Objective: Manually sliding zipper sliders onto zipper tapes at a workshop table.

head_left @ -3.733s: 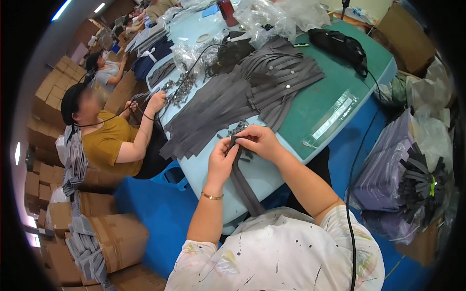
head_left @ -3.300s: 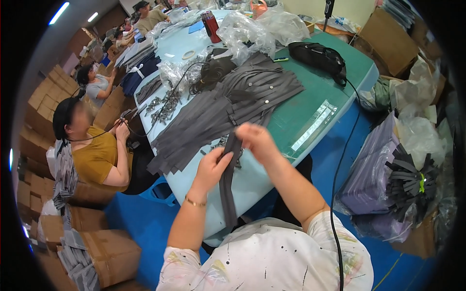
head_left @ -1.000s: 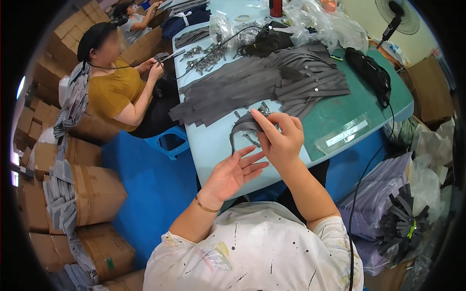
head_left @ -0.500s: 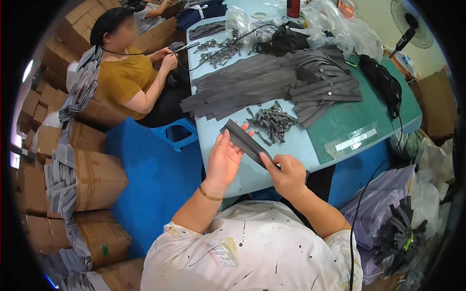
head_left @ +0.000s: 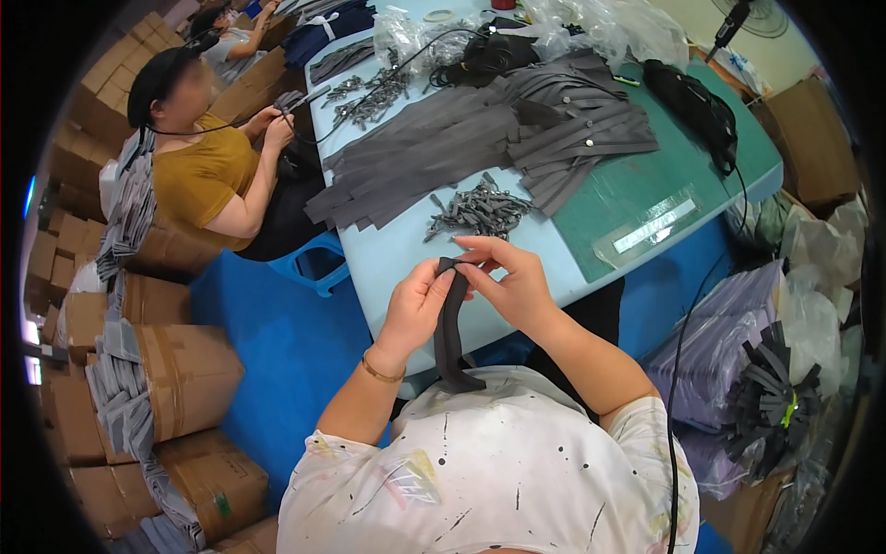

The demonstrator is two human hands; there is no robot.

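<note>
Drawn together since a moment ago, left hand [head_left: 414,308] and right hand [head_left: 517,284] pinch the far end of one grey zipper tape [head_left: 448,334], which now hangs toward the white shirt [head_left: 512,462] rather than slanting between them. That tape seems unfinished; beyond, a heap of zipper pulls [head_left: 480,209] and many loose tapes [head_left: 415,157] lie on the pale blue table [head_left: 380,266].

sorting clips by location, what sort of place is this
Probably a workshop or small factory: dark strips lie massed on the table, with small parts in piles, and cardboard boxes crowd the left side.
</note>
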